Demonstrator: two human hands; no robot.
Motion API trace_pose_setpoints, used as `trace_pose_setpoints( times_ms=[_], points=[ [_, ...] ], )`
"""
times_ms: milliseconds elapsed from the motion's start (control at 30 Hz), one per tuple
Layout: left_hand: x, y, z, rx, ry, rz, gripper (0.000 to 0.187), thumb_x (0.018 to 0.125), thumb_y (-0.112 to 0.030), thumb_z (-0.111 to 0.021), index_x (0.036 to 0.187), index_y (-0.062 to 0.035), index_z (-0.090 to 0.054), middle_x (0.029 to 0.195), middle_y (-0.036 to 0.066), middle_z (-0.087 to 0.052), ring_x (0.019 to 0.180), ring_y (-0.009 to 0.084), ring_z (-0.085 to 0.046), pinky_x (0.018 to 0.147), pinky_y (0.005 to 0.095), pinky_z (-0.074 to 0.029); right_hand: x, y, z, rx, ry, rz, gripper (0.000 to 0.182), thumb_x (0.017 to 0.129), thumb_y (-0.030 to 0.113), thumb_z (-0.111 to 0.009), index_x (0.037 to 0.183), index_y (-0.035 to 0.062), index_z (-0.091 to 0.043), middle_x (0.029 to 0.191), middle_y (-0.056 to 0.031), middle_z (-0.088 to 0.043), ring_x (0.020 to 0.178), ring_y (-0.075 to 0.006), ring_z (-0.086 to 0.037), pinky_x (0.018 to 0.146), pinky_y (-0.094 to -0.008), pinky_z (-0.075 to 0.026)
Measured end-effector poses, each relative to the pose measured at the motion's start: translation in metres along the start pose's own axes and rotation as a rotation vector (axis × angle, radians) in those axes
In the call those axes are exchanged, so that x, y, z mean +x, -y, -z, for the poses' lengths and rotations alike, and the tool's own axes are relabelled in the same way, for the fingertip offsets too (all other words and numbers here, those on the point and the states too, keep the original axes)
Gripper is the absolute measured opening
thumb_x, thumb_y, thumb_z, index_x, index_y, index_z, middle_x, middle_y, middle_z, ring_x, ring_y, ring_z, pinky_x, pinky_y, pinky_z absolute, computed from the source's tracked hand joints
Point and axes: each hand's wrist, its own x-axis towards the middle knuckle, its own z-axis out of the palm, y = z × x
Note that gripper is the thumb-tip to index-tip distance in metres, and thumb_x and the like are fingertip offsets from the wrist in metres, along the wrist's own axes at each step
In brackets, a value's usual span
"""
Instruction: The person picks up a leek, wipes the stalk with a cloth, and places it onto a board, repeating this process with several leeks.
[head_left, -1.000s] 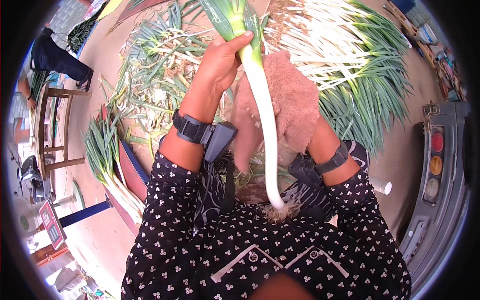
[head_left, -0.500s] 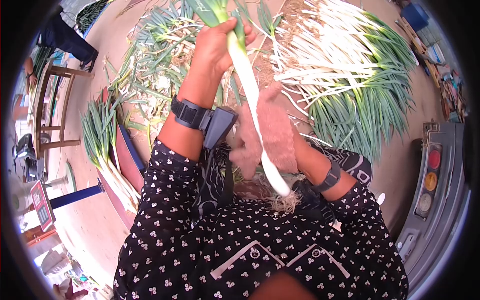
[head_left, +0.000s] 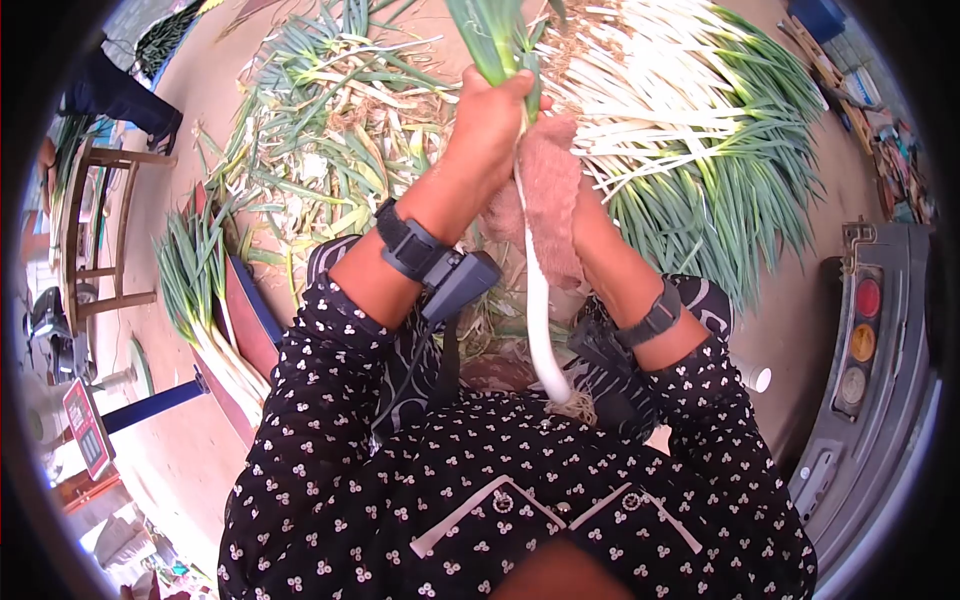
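A long green onion (head_left: 540, 310) hangs with its white stem and roots toward my lap. My left hand (head_left: 492, 115) is closed round its green upper part. Just below, a pinkish-brown cloth (head_left: 550, 185) wraps the stem. My right hand (head_left: 572, 195) presses that cloth against the stem; its fingers are mostly covered by the cloth. The two hands are close together near the top of the stem.
Piled green onions (head_left: 700, 150) lie at the right, stripped leaves (head_left: 340, 150) at the left. A small bunch (head_left: 205, 300) rests beside a scale (head_left: 88, 428). A wooden stool (head_left: 120, 230) and another person's leg (head_left: 125, 90) are far left; a vehicle's rear (head_left: 870, 350) is right.
My right hand and the cloth have moved up the stem toward my left hand. My left hand has shifted right and slightly down with the green onion.
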Motion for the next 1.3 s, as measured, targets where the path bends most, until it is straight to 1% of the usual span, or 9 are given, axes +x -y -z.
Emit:
trace_pose_setpoints(
  times_ms=[200,367,500,800,867,933,1033,1133,1300],
  points=[
    [0.006,-0.020,0.020,-0.223,0.187,0.156,0.014,0.090,-0.009,-0.045,0.097,0.0039,-0.047,0.083,0.013,-0.054,0.070,0.0205,-0.053,0.061,0.0310,-0.047,0.012,0.009,0.003,0.468,0.473,-0.263,0.036,0.093,0.038,-0.033,0.088,0.0071,-0.051,0.072,-0.0050,-0.054,0.062,-0.0176,-0.055,0.052,-0.0299,-0.046],
    [0.009,-0.023,0.021,-0.293,0.156,0.071,0.021,0.090,-0.008,-0.043,0.107,0.0043,-0.045,0.092,0.015,-0.056,0.080,0.0225,-0.057,0.071,0.0329,-0.050,0.001,0.039,-0.028,-0.483,-0.019,-0.045,0.036,0.094,0.033,-0.033,0.093,0.0011,-0.050,0.077,-0.0086,-0.056,0.069,-0.0186,-0.056,0.062,-0.0309,-0.047],
    [-0.006,-0.018,0.007,-0.184,0.118,0.008,0.022,0.090,-0.007,-0.043,0.109,0.0044,-0.044,0.099,0.015,-0.057,0.087,0.0236,-0.059,0.079,0.0355,-0.051,0.001,0.006,-0.006,-0.652,-0.129,0.666,0.015,0.086,0.011,-0.049,0.093,-0.0021,-0.049,0.078,-0.0056,-0.053,0.069,-0.0128,-0.049,0.064,-0.0288,-0.045],
    [0.010,-0.023,0.025,-0.627,0.463,0.166,0.034,0.092,-0.024,-0.041,0.112,0.0036,-0.044,0.108,0.017,-0.054,0.093,0.0286,-0.055,0.080,0.0413,-0.045,0.011,0.008,0.011,-0.040,0.582,-0.026,0.013,0.084,0.021,-0.050,0.084,0.0080,-0.052,0.077,-0.0027,-0.052,0.072,-0.0150,-0.048,0.067,-0.0255,-0.041],
    [0.010,-0.027,0.024,-0.537,0.428,0.126,0.044,0.091,-0.037,-0.042,0.110,0.0024,-0.045,0.106,0.018,-0.053,0.096,0.0298,-0.053,0.082,0.0426,-0.044,0.000,0.018,-0.004,-1.119,0.597,0.475,0.013,0.084,0.020,-0.051,0.083,0.0068,-0.055,0.079,-0.0031,-0.054,0.068,-0.0170,-0.049,0.063,-0.0290,-0.043],
    [0.007,-0.032,0.024,-0.414,0.366,0.109,0.047,0.090,-0.043,-0.043,0.109,0.0006,-0.045,0.105,0.017,-0.053,0.095,0.0298,-0.053,0.083,0.0428,-0.044,-0.008,0.021,-0.011,-1.358,0.361,0.642,0.014,0.082,0.017,-0.052,0.086,0.0045,-0.057,0.080,-0.0039,-0.056,0.066,-0.0189,-0.052,0.061,-0.0330,-0.045],
    [-0.001,-0.035,0.016,-0.214,0.179,-0.062,0.046,0.088,-0.045,-0.048,0.108,-0.0030,-0.045,0.106,0.016,-0.052,0.090,0.0294,-0.056,0.079,0.0420,-0.046,-0.019,0.024,-0.008,-0.445,-0.139,0.346,0.018,0.079,0.009,-0.053,0.093,-0.0006,-0.058,0.082,-0.0054,-0.062,0.066,-0.0214,-0.058,0.061,-0.0397,-0.047],
    [-0.003,-0.040,0.011,-0.077,0.122,-0.027,0.043,0.087,-0.040,-0.053,0.109,-0.0032,-0.044,0.107,0.015,-0.051,0.088,0.0275,-0.057,0.076,0.0397,-0.048,-0.019,0.017,-0.012,-1.121,-0.382,0.574,0.021,0.084,0.014,-0.051,0.095,-0.0016,-0.057,0.079,-0.0060,-0.061,0.067,-0.0159,-0.057,0.060,-0.0351,-0.047],
    [0.013,-0.037,0.030,-0.406,0.310,0.153,0.039,0.091,-0.024,-0.045,0.116,0.0052,-0.040,0.108,0.018,-0.052,0.089,0.0265,-0.055,0.080,0.0379,-0.046,-0.016,0.020,-0.017,-0.433,-0.026,0.485,0.027,0.085,0.014,-0.045,0.102,-0.0058,-0.052,0.086,-0.0072,-0.059,0.082,-0.0158,-0.057,0.076,-0.0268,-0.044]
  ],
)
